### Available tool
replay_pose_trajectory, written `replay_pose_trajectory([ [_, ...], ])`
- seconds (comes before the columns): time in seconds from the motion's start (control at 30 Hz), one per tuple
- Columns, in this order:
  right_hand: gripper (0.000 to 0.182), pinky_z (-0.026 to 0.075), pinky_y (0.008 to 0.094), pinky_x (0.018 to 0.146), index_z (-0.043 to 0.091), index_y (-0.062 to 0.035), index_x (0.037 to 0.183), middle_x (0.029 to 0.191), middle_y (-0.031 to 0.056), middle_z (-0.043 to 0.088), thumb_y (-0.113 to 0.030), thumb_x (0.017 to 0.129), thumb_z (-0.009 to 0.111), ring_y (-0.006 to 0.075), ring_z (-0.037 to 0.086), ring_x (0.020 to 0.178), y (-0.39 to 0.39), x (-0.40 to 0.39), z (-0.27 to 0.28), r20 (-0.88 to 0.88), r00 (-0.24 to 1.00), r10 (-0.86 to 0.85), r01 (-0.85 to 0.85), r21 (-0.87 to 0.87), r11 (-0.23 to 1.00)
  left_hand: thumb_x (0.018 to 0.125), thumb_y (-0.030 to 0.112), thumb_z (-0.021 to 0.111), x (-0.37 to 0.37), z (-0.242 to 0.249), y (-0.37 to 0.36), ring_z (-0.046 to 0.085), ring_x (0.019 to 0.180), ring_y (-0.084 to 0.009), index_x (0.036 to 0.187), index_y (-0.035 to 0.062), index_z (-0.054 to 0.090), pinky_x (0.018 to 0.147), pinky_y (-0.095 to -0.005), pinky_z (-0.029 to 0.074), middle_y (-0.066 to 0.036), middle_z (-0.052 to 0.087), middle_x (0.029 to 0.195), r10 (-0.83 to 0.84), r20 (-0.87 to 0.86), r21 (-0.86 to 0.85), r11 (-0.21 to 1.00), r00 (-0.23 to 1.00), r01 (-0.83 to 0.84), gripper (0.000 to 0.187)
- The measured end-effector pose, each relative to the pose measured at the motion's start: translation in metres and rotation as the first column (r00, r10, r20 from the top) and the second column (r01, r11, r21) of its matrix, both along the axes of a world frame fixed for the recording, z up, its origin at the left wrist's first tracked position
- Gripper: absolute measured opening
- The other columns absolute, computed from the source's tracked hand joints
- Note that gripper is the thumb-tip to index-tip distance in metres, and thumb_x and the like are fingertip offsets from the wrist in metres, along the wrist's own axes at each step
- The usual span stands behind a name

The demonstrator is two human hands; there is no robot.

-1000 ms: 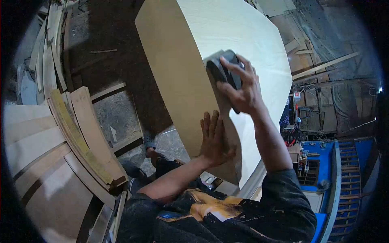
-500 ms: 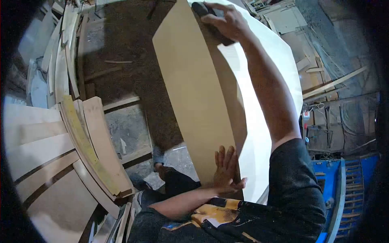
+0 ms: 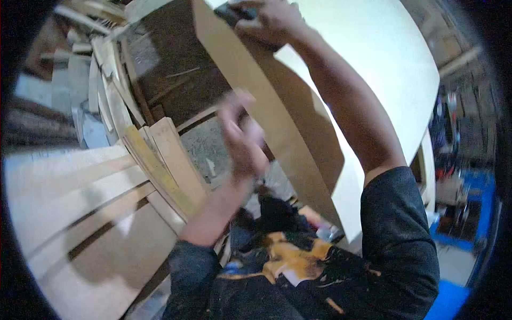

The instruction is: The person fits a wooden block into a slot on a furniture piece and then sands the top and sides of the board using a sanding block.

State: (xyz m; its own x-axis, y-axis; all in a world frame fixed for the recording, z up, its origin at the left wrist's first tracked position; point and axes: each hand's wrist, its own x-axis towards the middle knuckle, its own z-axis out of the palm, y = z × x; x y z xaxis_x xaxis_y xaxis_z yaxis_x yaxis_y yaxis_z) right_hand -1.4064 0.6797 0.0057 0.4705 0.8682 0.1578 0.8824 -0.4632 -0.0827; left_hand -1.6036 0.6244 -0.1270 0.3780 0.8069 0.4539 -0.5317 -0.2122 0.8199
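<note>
My right hand (image 3: 272,22) is closed around a dark hand-sized block (image 3: 234,13) at the far end of a large pale wooden workpiece. The block rests at the corner where the long tan side panel (image 3: 266,106) meets the bright white top face (image 3: 373,48). My right arm reaches over that top face and casts a dark shadow on it. My left hand (image 3: 244,136) is raised in the air just left of the side panel, apart from it. Motion smears its fingers, and no object shows in it.
Curved wooden pieces (image 3: 176,154) and pale boards (image 3: 69,176) are stacked at the left. Loose wood strips (image 3: 106,69) lie behind them. A blue frame (image 3: 482,208) stands at the right. Grey floor (image 3: 205,146) shows between the stack and the workpiece.
My left hand has lifted off the near end of the side panel and moved left and up. My right hand still holds the dark block at the far end. The view has shifted.
</note>
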Motion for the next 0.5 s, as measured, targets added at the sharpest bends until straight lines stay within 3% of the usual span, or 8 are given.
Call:
replay_pose_trajectory([
  [0.03,0.061,0.039,0.0624,0.100,0.056,-0.0313,0.135,0.133,0.0216,0.049,-0.052,0.078,0.065,0.0467,0.047,0.124,-0.040,-0.015,-0.007,-0.016,1.000,0.003,-0.003,-0.029,1.000,0.092,0.024,0.046,0.019,0.016,0.035,0.051,0.107,-0.0253,0.112,0.0005,0.052,0.099,-0.0413,0.039,-0.015,0.054,0.113,-0.034,0.290,0.147,0.989,0.956,-0.010,0.032],
  [0.17,0.053,0.047,0.0521,0.089,0.059,-0.0503,0.129,0.128,0.0161,0.051,-0.051,0.076,0.065,0.0379,0.056,0.110,-0.189,-0.074,-0.040,0.074,0.996,-0.058,0.057,0.007,0.998,0.099,0.037,0.044,0.089,0.072,0.126,0.054,0.119,-0.0312,0.123,0.0075,0.060,0.103,-0.0387,0.040,-0.015,0.058,0.129,0.138,-0.342,0.628,0.770,0.929,0.117,0.041],
  [0.2,0.053,0.047,0.0518,0.089,0.059,-0.0500,0.128,0.131,0.0162,0.050,-0.050,0.076,0.067,0.0376,0.056,0.111,-0.225,-0.087,-0.042,0.051,0.995,-0.086,0.086,0.006,0.996,0.101,0.038,0.047,0.119,0.053,0.166,0.029,0.145,-0.0307,0.150,0.0176,0.036,0.113,-0.0607,0.026,-0.014,0.030,0.158,0.218,-0.492,0.792,0.514,0.843,0.330,0.055],
  [0.23,0.053,0.047,0.0515,0.089,0.060,-0.0498,0.128,0.134,0.0164,0.048,-0.049,0.075,0.068,0.0373,0.055,0.112,-0.263,-0.106,-0.042,0.023,0.993,-0.113,0.113,-0.002,0.994,0.100,0.045,0.042,0.140,0.061,0.148,0.049,0.129,-0.0312,0.132,0.0173,0.056,0.108,-0.0394,0.038,-0.011,0.052,0.140,0.426,-0.493,0.833,0.482,0.758,0.271,0.045],
  [0.27,0.054,0.047,0.0509,0.090,0.060,-0.0500,0.128,0.137,0.0167,0.046,-0.047,0.074,0.070,0.0366,0.055,0.113,-0.297,-0.128,-0.040,-0.010,0.987,-0.162,0.162,-0.023,0.987,0.100,0.045,0.042,0.175,0.033,0.194,0.049,0.129,-0.0312,0.132,0.0173,0.056,0.108,-0.0394,0.038,-0.011,0.052,0.140,0.388,-0.500,0.827,0.478,0.774,0.295,0.045],
  [0.3,0.055,0.046,0.0503,0.091,0.060,-0.0503,0.127,0.139,0.0171,0.044,-0.045,0.074,0.071,0.0359,0.055,0.114,-0.330,-0.148,-0.038,-0.041,0.977,-0.211,0.209,-0.042,0.977,0.098,0.059,0.036,0.212,0.005,0.232,0.038,0.139,-0.0345,0.145,0.0315,0.043,0.115,-0.0498,0.030,-0.006,0.040,0.153,0.454,-0.215,0.909,-0.229,0.864,0.347,0.055],
  [0.37,0.063,0.040,0.0492,0.099,0.058,-0.0526,0.128,0.142,0.0161,0.041,-0.037,0.069,0.076,0.0338,0.050,0.119,-0.386,-0.191,-0.034,-0.153,0.929,-0.337,0.321,-0.119,0.940,0.097,0.065,0.029,0.179,0.038,0.163,0.027,0.145,-0.0381,0.151,0.0408,0.027,0.116,-0.0604,0.020,0.000,0.028,0.160,0.760,-0.491,0.807,0.213,0.426,0.551,0.060],
  [0.5,0.064,0.033,0.0480,0.104,0.064,-0.0516,0.121,0.147,0.0098,0.038,-0.033,0.062,0.081,0.0321,0.043,0.125,-0.477,-0.249,-0.033,-0.216,0.861,-0.460,0.438,-0.142,0.887,0.094,0.069,0.027,0.192,0.036,0.171,0.022,0.147,-0.0369,0.152,0.0429,0.022,0.115,-0.0654,0.018,0.003,0.020,0.162,0.780,-0.492,0.781,0.200,0.387,0.591,0.064],
])
